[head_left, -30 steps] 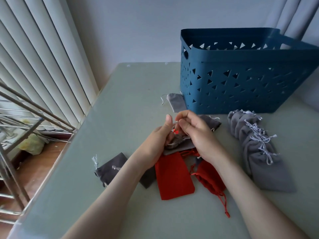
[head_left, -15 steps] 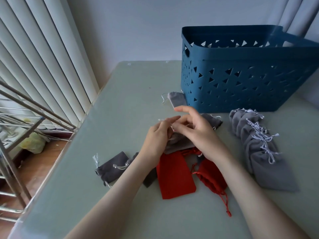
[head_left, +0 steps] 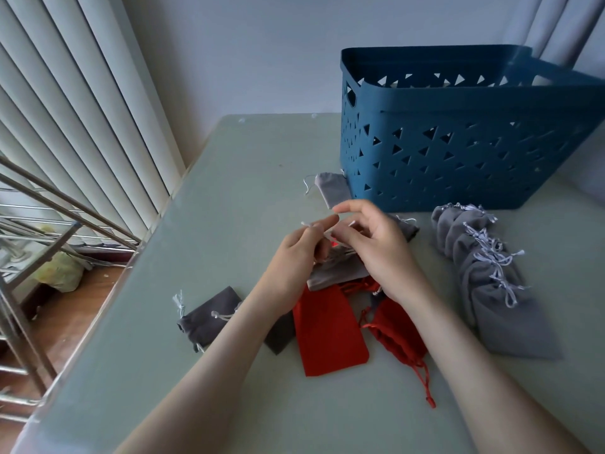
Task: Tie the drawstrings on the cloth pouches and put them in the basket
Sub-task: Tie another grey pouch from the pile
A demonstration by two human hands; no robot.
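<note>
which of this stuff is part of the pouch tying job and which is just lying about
Job: grey pouch, drawstring, left hand, right hand, red pouches, dark grey pouches, tied grey pouches, blue basket.
Lying about: metal rack, blinds, yellow-green bag.

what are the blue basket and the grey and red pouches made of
The blue basket looks like moulded plastic: rigid walls, clean triangle cut-outs, faint sheen. The grey pouches seem soft matte cloth, perhaps velvet: they crease and gather at the cords. The flat red pouch looks like the same matte cloth.
</note>
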